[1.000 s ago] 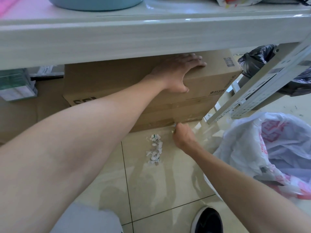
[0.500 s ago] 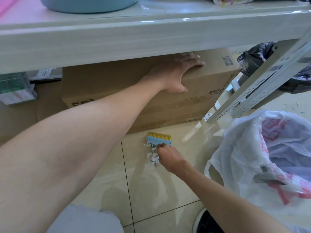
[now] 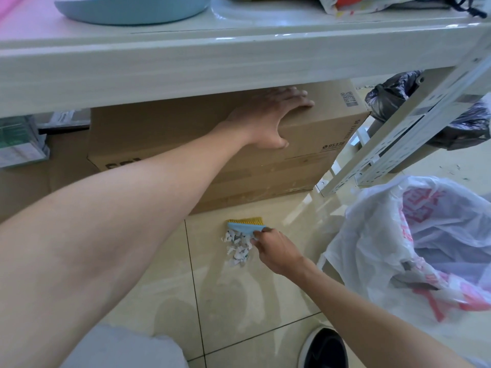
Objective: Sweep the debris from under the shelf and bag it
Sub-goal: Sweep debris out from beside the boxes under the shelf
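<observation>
Contents, left to right:

- Pale blue basin (image 3: 132, 9): on top of the shelf (image 3: 239, 57), upper left.
- Cardboard box (image 3: 305, 160): under the shelf, standing on the tiled floor (image 3: 265, 301).
- My left hand (image 3: 268, 115): flat on the box's top front edge, fingers straight, thumb down the front face.
- Debris (image 3: 237, 247): a small heap of white paper scraps on the floor, just in front of the box.
- Brush (image 3: 245, 225): blue back, yellow bristles, touching the heap's far edge.
- My right hand (image 3: 276, 249): fingers curled round the brush's right end.
- White plastic bag (image 3: 425, 235): red print, mouth open, on the floor beside my right forearm.
- Black bag (image 3: 465, 123): far right, behind the shelf's frame.
</observation>
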Demonstrator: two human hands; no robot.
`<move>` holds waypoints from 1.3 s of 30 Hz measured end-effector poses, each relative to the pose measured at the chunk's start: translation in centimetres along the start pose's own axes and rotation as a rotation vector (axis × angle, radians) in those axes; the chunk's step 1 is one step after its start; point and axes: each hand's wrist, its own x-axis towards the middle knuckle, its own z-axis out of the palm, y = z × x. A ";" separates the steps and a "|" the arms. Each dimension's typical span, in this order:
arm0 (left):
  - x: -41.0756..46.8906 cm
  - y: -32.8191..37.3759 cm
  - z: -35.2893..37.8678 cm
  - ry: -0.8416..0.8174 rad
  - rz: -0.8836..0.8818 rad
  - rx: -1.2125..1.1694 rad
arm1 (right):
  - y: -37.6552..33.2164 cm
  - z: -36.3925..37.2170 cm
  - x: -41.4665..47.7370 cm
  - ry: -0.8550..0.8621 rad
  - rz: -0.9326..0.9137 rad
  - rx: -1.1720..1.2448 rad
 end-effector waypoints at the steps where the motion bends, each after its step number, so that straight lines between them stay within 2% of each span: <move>1: 0.0 0.0 0.0 -0.001 -0.001 -0.001 | -0.1 -0.4 0.2 0.036 0.024 0.044; 5: 0.0 0.0 0.1 0.000 -0.002 0.000 | -0.4 -1.6 1.9 0.155 0.171 0.172; 10: 0.1 -0.1 0.2 0.003 -0.001 0.004 | -0.3 -1.7 3.0 0.177 0.235 0.206; 13: 0.0 0.0 0.1 0.011 0.002 0.004 | -0.2 -1.6 3.2 0.143 0.195 0.170; 17: 0.0 0.0 0.1 0.009 -0.003 0.003 | -0.7 -1.2 2.4 -0.019 0.064 0.023; 21: -0.1 -0.1 0.2 0.009 -0.012 -0.004 | 0.1 -0.6 1.4 -0.074 0.055 -0.014; 29: 0.0 0.0 0.1 0.003 -0.010 -0.008 | 1.5 -0.9 -0.2 -0.081 0.127 0.030; 35: 0.1 -0.1 0.2 0.003 -0.014 -0.005 | 1.5 -1.1 0.5 0.042 0.247 0.128; 39: 0.1 -0.2 0.3 0.006 -0.013 -0.004 | 0.9 -1.0 0.9 0.056 0.222 0.128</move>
